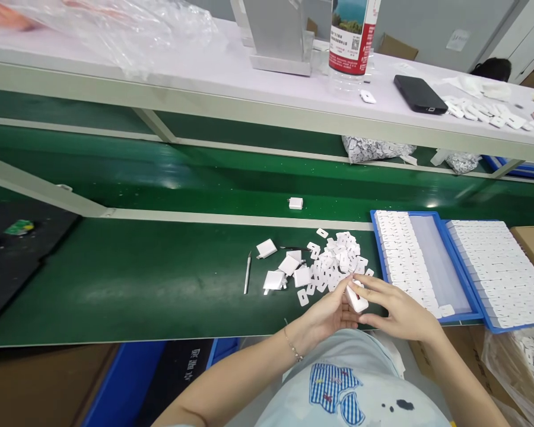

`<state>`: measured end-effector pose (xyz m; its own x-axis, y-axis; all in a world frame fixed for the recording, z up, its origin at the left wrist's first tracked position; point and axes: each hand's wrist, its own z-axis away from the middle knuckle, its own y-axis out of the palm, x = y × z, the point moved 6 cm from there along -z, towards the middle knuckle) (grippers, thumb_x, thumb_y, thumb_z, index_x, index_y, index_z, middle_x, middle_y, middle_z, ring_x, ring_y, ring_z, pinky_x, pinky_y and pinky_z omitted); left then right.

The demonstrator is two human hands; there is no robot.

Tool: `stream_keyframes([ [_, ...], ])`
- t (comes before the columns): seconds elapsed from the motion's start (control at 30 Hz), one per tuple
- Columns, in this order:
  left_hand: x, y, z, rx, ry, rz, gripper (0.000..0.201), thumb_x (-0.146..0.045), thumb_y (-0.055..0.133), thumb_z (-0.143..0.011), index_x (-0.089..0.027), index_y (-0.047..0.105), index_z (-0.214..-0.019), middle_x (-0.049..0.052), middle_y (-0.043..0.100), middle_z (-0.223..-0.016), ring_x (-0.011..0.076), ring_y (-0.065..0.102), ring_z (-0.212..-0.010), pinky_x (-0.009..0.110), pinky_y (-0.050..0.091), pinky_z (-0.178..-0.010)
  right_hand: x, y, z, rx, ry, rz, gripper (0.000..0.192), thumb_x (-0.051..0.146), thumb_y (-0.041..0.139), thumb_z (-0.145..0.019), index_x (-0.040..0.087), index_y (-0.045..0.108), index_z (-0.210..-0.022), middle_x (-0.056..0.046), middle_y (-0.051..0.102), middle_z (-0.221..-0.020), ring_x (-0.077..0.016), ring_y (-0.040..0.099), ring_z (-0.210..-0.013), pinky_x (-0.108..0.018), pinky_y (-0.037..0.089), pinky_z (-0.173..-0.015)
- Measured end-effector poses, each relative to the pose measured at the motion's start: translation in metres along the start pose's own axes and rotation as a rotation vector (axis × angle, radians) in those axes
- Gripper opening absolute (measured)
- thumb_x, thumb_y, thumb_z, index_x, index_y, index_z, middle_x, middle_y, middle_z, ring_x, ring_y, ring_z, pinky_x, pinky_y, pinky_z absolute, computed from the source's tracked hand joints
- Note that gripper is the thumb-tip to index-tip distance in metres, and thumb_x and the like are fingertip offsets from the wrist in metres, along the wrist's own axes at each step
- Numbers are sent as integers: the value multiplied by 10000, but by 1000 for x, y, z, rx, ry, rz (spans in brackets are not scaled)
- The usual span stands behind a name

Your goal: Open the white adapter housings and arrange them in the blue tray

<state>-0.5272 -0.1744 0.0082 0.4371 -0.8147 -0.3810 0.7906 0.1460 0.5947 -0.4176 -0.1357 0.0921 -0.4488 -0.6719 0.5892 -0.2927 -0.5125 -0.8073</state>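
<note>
A small white charger housing (357, 301) sits between my hands at the bench's near edge, with a dark slot partly showing on its upper side. My left hand (331, 311) cups it from the left, thumb along its top. From the right, my right hand (398, 305) has its fingertips on the upper end and the thumb low beside it. Just beyond lies a heap of flat white slotted end plates (338, 258). Several more white charger housings (289, 265) lie left of the heap. Farther left is a slim pen-like knife (248, 273).
Blue trays of white pieces (474, 308) (501, 276) stand at the right. One white housing (296, 203) lies on the green belt behind the frame rail. A raised shelf (196, 98) crosses above, with a bottle (351, 41) and black phone (419, 93). A black mat (22, 255) is far left.
</note>
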Motion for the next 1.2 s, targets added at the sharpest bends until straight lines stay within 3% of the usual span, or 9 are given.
stream_keyframes([
  [0.13, -14, 11, 6, 74, 117, -8, 615, -733, 638, -748, -132, 698, -864, 28, 675, -700, 139, 632, -659, 254, 465, -664, -11, 7, 0, -164, 124, -317, 464, 397, 521, -998, 439, 446, -1454, 4, 360, -1599, -277, 330, -1479, -561, 358, -1171],
  [0.23, -28, 13, 11, 56, 266, -66, 558, -633, 760, -699, -130, 675, -927, 36, 684, -771, 134, 621, -686, 256, 455, -660, -21, 16, 4, -306, 249, -552, 607, 419, 601, -954, 397, 360, -1511, -48, 449, -1545, -267, 432, -1418, -538, 398, -1149],
  [0.37, -31, 13, 16, 96, 309, -130, 644, -582, 832, -649, -156, 591, -1067, 45, 675, -844, 164, 632, -761, 299, 488, -716, -19, 20, 9, -375, 232, -722, 490, 451, 653, -911, 333, 553, -1376, -74, 583, -1389, -266, 547, -1300, -485, 449, -1114],
  [0.5, -43, 5, 27, 23, 575, -364, 656, -642, 729, -745, -216, 515, -1195, 91, 613, -1087, 228, 615, -992, 393, 523, -863, -13, 6, 19, -474, 276, -632, 452, 418, 656, -913, 376, 562, -1354, -72, 558, -1319, -251, 544, -1253, -427, 535, -1007],
  [0.63, -56, 14, 45, 74, 858, -574, 631, -469, 839, -713, -285, 580, -1258, 88, 491, -1301, 280, 491, -1274, 440, 441, -1085, -5, -6, 27, -482, 293, -517, 466, 396, 661, -913, 432, 540, -1362, -59, 532, -1340, -256, 524, -1259, -401, 575, -923],
  [0.77, -57, 26, 47, 162, 877, -435, 458, -350, 826, -756, -310, 672, -1185, 59, 540, -1215, 254, 575, -1187, 408, 496, -1045, 6, -13, 31, -616, 191, -450, 454, 359, 643, -932, 431, 527, -1365, -54, 534, -1333, -248, 532, -1247, -402, 550, -956],
  [0.87, -58, 33, 47, 184, 925, -306, 466, -303, 860, -716, -317, 706, -1156, 47, 549, -1189, 239, 591, -1160, 361, 527, -1007, 19, -13, 29, -677, 96, -377, 411, 305, 516, -998, 405, 496, -1397, -69, 474, -1371, -246, 484, -1292, -423, 504, -1013],
  [1.0, -55, 45, 48, 195, 963, -249, 540, -349, 904, -641, -287, 732, -1150, 56, 543, -1159, 245, 592, -1124, 355, 546, -982, 37, -20, 31, -794, -1, -271, 368, 256, 409, -1018, 342, 530, -1355, -100, 433, -1318, -261, 482, -1239, -433, 520, -942],
  [1.2, -47, 65, 38, 179, 906, -279, 539, -389, 890, -656, -260, 731, -1155, 66, 533, -1142, 265, 590, -1118, 377, 533, -990, 35, -31, 48, -931, 17, -263, 323, 166, 420, -985, 333, 640, -1152, -88, 466, -1248, -271, 498, -1176, -429, 507, -861],
])
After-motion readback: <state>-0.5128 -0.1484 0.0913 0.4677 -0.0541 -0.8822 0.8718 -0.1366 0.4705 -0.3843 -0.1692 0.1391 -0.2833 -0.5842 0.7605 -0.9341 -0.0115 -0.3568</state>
